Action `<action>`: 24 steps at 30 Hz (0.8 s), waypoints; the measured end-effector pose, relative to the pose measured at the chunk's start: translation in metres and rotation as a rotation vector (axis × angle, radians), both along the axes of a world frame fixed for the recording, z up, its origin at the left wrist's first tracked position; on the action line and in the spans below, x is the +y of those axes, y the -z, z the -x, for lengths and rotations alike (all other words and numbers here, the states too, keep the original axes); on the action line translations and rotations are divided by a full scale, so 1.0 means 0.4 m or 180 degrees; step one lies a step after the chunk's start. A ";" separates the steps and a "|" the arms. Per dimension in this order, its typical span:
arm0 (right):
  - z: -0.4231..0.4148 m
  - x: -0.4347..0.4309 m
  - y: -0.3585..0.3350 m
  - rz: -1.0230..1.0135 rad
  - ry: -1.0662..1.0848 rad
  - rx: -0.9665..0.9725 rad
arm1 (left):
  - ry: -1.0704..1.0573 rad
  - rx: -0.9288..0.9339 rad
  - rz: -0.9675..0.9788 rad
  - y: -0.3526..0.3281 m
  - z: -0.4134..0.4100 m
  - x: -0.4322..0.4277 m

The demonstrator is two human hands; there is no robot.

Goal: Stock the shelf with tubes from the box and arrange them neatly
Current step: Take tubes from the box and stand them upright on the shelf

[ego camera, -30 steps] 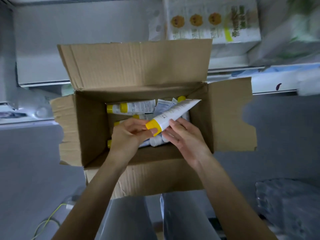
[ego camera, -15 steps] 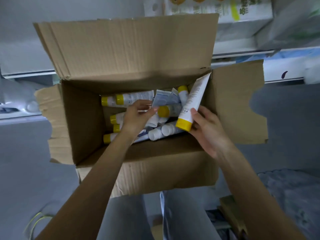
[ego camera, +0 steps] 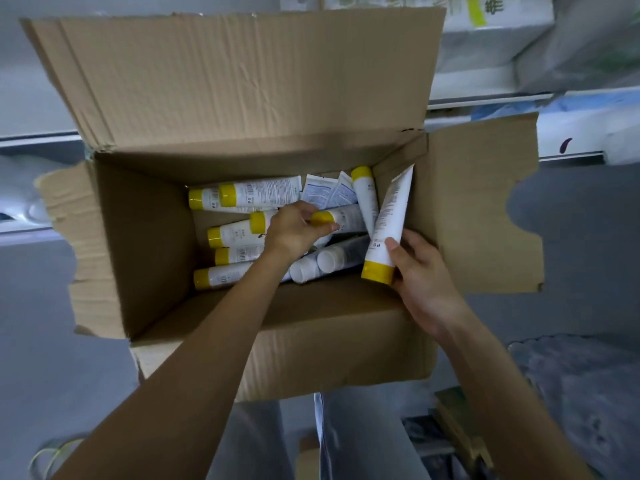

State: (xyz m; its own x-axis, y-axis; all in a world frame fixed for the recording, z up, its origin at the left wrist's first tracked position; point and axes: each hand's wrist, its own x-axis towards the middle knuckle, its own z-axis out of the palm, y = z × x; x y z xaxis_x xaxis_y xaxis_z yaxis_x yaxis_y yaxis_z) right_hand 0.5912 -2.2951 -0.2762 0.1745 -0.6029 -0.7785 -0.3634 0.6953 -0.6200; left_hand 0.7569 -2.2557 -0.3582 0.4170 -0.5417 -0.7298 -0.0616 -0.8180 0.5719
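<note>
A yellow-capped tube (ego camera: 391, 216) was held over the open cardboard box (ego camera: 145, 237) by the right hand (ego camera: 422, 275), fingers and thumb pinched round its lower body just above the cap, the crimped end pointed up toward the box's right wall. The left hand (ego camera: 294, 230) was curled round the capped end of a second tube (ego camera: 343, 216) lying among the loose tubes (ego camera: 239, 233) on the box floor, where 2 white-capped tubes (ego camera: 308, 270) and some flat pale packets (ego camera: 325, 195) were also seen. The shelf (ego camera: 485, 98) beyond the raised flap was blurred, and no tube could be made out on it. The tubes were judged light, smooth and soft-walled, liable to dent or slip if squeezed mid-body; a hold at the stiff shoulder beside the cap was thought safest.
</note>
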 end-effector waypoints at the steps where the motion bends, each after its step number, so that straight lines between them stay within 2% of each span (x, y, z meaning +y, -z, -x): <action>1: -0.001 0.000 0.000 -0.0009 -0.0005 0.0003 | 0.0118 -0.0067 -0.0068 -0.003 0.003 -0.001; 5: -0.004 0.001 0.002 -0.0015 0.0035 0.0009 | 0.0626 -0.0436 -0.0196 -0.015 0.015 -0.001; 10: -0.008 0.004 0.003 0.0005 0.0079 -0.0004 | 0.0783 -0.0465 -0.0184 -0.017 -0.003 0.013; 13: -0.007 0.002 -0.010 -0.0080 0.0182 -0.0124 | 0.0779 -0.0555 -0.0118 -0.039 -0.023 0.030; 16: -0.003 0.001 -0.041 -0.0361 0.0386 -0.0405 | 0.0483 -0.0523 -0.0147 -0.092 -0.055 0.068; 19: -0.004 0.003 -0.087 -0.0638 0.0564 -0.0651 | -0.0164 -0.0081 -0.0302 -0.176 -0.104 0.133; 24: -0.043 0.030 -0.217 -0.0783 0.0413 -0.1120 | -0.1082 0.0966 -0.0119 -0.395 -0.150 0.213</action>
